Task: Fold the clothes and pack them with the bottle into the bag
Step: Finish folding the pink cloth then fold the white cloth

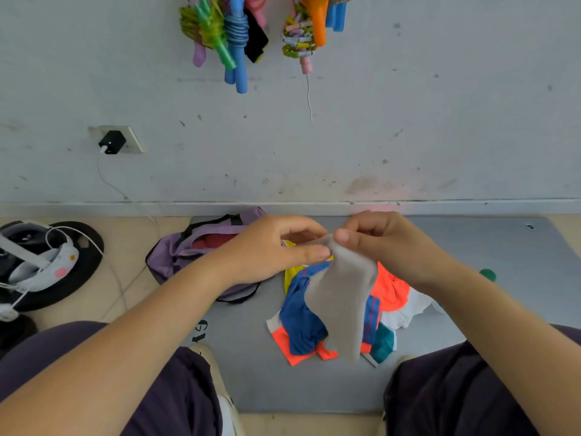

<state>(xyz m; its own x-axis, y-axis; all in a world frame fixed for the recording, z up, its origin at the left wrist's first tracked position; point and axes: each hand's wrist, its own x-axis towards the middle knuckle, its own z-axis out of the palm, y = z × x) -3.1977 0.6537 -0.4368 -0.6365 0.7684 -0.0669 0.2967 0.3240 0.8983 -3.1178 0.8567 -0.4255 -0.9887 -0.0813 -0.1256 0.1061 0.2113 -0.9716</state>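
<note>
A grey sock (341, 297) hangs from both my hands above the pile. My left hand (276, 247) pinches its top edge between thumb and fingers, and my right hand (377, 243) pinches the same edge from the other side. Under it lies a heap of clothes (390, 291) in blue, orange, white, yellow and teal on a grey mat (490, 247). A purple bag (188, 250) lies open to the left of the heap with something red inside. A green cap (488, 274), perhaps the bottle's, peeks out behind my right forearm.
A wall with a baseboard stands just behind the mat. A black round stand with a headset and white cables (47, 265) sits at the left. A charger (111, 142) is plugged into a wall socket. Coloured jump ropes (232, 39) hang above. My knees flank the mat.
</note>
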